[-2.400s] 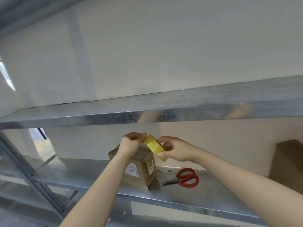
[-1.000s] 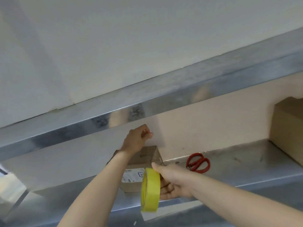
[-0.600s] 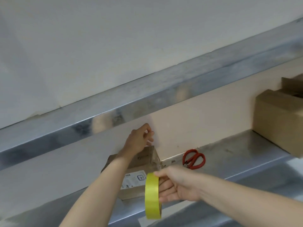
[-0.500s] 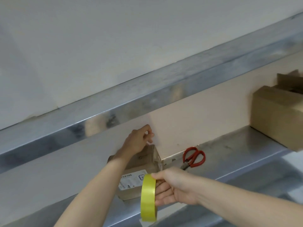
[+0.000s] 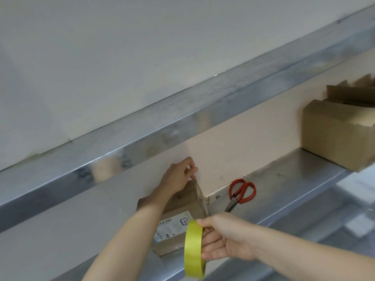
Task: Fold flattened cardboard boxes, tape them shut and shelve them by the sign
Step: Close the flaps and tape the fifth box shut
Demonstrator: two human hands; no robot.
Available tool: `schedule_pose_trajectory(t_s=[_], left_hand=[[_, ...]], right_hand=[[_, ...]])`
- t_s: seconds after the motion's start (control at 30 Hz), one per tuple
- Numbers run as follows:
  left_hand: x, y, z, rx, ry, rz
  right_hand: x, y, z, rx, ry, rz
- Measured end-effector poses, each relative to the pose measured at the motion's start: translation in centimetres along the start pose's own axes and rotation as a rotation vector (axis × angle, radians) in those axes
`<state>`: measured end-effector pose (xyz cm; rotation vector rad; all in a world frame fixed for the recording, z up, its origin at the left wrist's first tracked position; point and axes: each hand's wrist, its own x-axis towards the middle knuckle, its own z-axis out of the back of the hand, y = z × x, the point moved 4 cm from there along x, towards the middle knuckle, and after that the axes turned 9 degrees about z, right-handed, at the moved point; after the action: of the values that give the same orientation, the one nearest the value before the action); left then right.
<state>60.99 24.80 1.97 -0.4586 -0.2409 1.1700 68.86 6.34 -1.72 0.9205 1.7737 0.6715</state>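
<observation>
Box (image 5: 178, 220) near shelf (image 5: 284, 185) edge, right hand (image 5: 225, 238) holding tape (image 5: 193, 250)

Can't read the label (image 5: 172, 226) on the small box (image 5: 182, 200) — too tiny — nor see the larger carton (image 5: 332, 138) whole, cropped at right.

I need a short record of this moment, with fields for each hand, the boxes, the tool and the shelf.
left hand: pinches the tape strip above the small box
right hand: holds the yellow tape roll
small box: on the shelf, label facing the camera
scissors: red handles, lying right of the small box
large box: far right, top flaps open
</observation>
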Motion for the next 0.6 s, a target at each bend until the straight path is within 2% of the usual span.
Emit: schedule_pose_trajectory(t_s=[0.17, 0.43, 0.5, 0.6], left_hand=[[0.7, 0.6, -0.9, 0.054, 0.0, 0.025], [1.7, 2.4, -1.5, -0.166, -0.007, 0.256], [1.7, 2.6, -1.6, -0.218, -0.031, 0.223], [1.1, 2.4, -1.2, -0.431, -0.165, 0.094]], right_hand=[[0.3, -0.3, 0.1, -0.003, -0.014, -0.01], [0.8, -1.0, 0.3, 0.009, -0.008, -0.035], [0.9, -0.9, 0.3, 0.011, -0.008, -0.033], [1.0, -0.4, 0.4, 0.01, -0.006, -0.018]])
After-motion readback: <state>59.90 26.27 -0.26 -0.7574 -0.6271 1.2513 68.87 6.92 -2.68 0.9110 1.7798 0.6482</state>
